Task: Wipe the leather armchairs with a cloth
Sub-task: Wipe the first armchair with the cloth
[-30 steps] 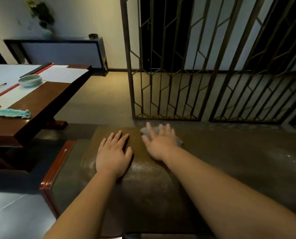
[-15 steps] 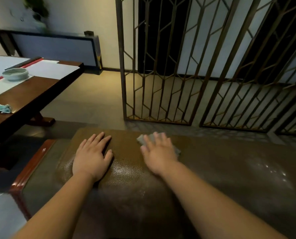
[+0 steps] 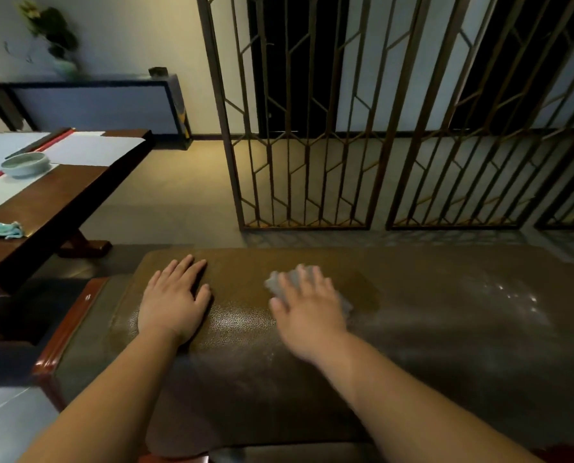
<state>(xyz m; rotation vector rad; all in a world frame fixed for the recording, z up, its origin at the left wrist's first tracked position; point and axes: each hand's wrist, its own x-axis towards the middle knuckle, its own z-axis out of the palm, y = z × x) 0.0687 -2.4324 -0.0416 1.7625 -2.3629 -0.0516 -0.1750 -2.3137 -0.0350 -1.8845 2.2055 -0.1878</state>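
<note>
Cloth (image 3: 275, 285) lies flat under the right hand (image 3: 307, 307) on the top of the leather armchair (image 3: 412, 329), its grey edges showing past the fingertips at 12 o'clock and by the wrist side at 3 o'clock. Fingers of that hand are straight and spread, pressing down rather than gripping — they blur, so a stroke looks to be under way. Since a second ago this hand and the cloth have slid toward 3 o'clock, away from the left hand (image 3: 175, 300), which remains flat and open on the leather at 9 o'clock, bracing. The two hands are now well apart where they were nearly touching. That suggests the wipe is travelling along the backrest top toward the wet-looking sheen at 3 o'clock — much of the surface probably remains to be covered.
</note>
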